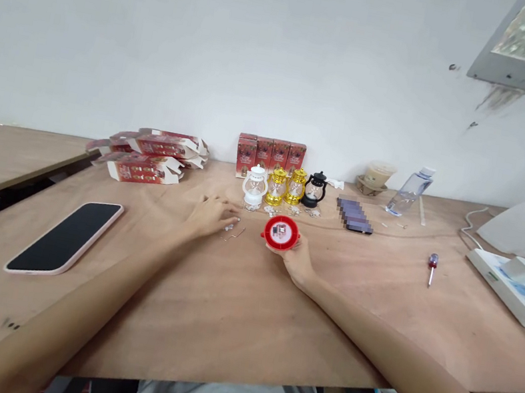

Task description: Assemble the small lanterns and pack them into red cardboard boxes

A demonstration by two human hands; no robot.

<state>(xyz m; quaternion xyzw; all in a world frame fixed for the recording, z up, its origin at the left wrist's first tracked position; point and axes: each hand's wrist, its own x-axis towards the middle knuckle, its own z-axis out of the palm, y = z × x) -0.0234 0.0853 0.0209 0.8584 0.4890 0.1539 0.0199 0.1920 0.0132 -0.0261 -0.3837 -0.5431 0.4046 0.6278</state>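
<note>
In my right hand [300, 262] is a small red lantern [267, 234], tipped so that its round base faces me. The base has a pale centre with small metal parts showing. My left hand [212, 216] is low over the tabletop, fingers stretched out and apart, beside a small clear piece [229, 226] and a thin bent wire [234, 235]. Whether its fingertips touch the clear piece I cannot tell. Beyond both hands stand a white lantern [254, 188], two gold lanterns [276, 189] and a black lantern [315, 191], with small clear and wire pieces in front of them.
Red boxes [270, 155] stand against the wall; opened cartons [146, 166] lie left. A pink-edged phone [66, 240] is nearer on the left. Rightward are a dark phone [354, 215], cup [379, 174], water bottle [409, 192], screwdriver [432, 264] and power strip [513, 288].
</note>
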